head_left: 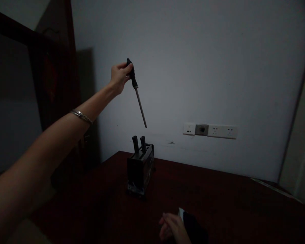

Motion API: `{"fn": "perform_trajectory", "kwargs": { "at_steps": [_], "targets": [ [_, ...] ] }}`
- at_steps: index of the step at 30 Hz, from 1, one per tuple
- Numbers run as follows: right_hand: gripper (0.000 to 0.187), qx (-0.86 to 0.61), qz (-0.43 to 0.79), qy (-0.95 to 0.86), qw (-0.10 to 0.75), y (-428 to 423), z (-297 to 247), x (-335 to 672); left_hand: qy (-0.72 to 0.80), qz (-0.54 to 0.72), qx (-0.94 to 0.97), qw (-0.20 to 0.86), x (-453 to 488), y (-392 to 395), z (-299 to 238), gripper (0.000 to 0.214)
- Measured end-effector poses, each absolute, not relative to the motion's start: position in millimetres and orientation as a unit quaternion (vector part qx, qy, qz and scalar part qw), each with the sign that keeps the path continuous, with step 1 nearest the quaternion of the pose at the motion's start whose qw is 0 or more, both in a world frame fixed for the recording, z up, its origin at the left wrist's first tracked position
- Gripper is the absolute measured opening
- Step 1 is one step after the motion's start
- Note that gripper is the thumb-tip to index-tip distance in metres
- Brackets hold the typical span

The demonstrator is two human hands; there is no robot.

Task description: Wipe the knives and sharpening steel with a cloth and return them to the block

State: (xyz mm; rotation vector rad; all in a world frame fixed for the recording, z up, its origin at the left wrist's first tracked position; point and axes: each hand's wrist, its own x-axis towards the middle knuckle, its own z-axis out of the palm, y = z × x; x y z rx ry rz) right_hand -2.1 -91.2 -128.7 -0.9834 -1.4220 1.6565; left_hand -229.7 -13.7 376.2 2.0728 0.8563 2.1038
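My left hand (pixel 121 76) is raised at the end of an outstretched arm. Its fingers close on the black handle of a honing steel (pixel 141 107), whose grey rod slants down with its tip in the air. Below that tip, a dark knife block (pixel 136 174) stands upright on the table. Two black-handled knives (pixel 139 144) stick up from slots in its top. Low in the view, my right hand (pixel 171 226) is at the table with its fingers curled in and nothing visible in them. A dark thing with a pale corner (pixel 181 213) lies beside it, its kind unclear.
The dark red table (pixel 208 189) reaches back to a pale wall (pixel 193 67). Wall sockets and switches (pixel 210 130) sit above its back edge. A dark wooden door frame (pixel 72 67) stands at the left. The light is dim.
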Motion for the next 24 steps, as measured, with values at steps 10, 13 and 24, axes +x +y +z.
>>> {"fn": "perform_trajectory", "kwargs": {
  "at_steps": [10, 13, 24],
  "targets": [
    [0.067, -0.390, 0.544, -0.660, 0.342, -86, -148, 4, 0.280, 0.694, 0.660, 0.069, -253, 21, 373, 0.018],
    [0.066, -0.387, 0.540, -0.672, 0.327, -84, -152, 6, 0.282, 0.693, 0.658, 0.084, -255, 32, 368, 0.013],
    [0.065, -0.390, 0.524, -0.681, 0.330, -80, -156, 8, 0.289, 0.680, 0.668, 0.090, -255, 64, 356, 0.023]
  ]
}}
